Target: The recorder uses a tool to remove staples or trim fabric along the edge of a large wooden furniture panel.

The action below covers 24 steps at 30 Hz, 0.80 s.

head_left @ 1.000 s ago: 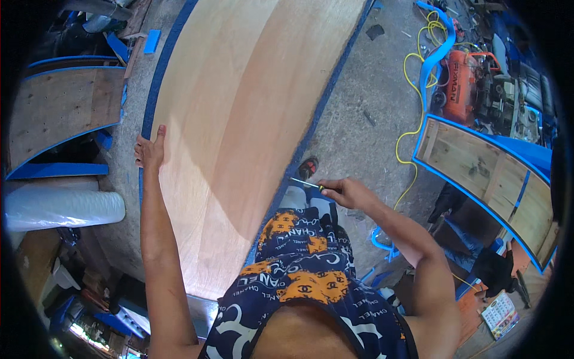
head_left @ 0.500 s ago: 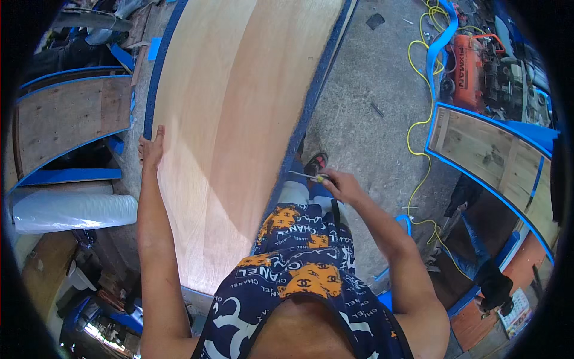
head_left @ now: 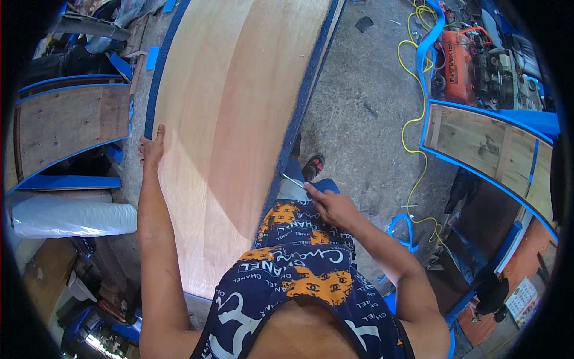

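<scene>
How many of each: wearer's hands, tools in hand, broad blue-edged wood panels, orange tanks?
Hands, left hand and right hand: 2
Slim tool in hand: 1
Blue-edged panels, centre panel, left panel, right panel: 3
Orange tank: 1
Total: 7

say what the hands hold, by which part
The right hand holds a thin tool by its rear end; the left hand holds the board at its left edge.
</scene>
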Each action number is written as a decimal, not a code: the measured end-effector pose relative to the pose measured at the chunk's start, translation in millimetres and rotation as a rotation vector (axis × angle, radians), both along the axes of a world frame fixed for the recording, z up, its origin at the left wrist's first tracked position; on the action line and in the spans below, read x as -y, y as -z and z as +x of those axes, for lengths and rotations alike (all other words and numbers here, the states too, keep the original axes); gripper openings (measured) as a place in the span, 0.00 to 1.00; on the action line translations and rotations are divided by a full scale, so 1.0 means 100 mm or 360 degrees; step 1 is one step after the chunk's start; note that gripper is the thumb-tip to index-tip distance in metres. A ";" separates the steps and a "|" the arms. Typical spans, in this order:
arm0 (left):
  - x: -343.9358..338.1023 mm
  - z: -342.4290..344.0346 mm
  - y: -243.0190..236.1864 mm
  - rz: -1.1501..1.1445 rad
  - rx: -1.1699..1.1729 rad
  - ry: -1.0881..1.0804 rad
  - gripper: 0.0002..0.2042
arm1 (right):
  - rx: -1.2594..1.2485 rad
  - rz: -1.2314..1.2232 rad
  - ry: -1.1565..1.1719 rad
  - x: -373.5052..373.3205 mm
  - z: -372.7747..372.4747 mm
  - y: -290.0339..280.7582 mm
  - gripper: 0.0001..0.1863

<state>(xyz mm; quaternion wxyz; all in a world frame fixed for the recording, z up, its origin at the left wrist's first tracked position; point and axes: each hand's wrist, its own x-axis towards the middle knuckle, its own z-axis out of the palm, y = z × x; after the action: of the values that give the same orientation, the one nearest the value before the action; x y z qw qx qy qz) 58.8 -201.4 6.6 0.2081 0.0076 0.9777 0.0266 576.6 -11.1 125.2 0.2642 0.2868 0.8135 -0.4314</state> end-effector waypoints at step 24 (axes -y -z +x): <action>-0.05 0.08 -0.04 -0.0114 -0.0083 0.0050 0.60 | 0.0113 -0.0088 -0.0252 -0.36 -0.49 -0.13 0.19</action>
<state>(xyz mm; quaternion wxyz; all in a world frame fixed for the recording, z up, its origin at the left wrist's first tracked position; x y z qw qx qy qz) 67.2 -196.0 10.7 0.1832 0.0162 0.9829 -0.0118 527.2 25.2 138.6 0.3340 0.2292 0.8116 -0.4210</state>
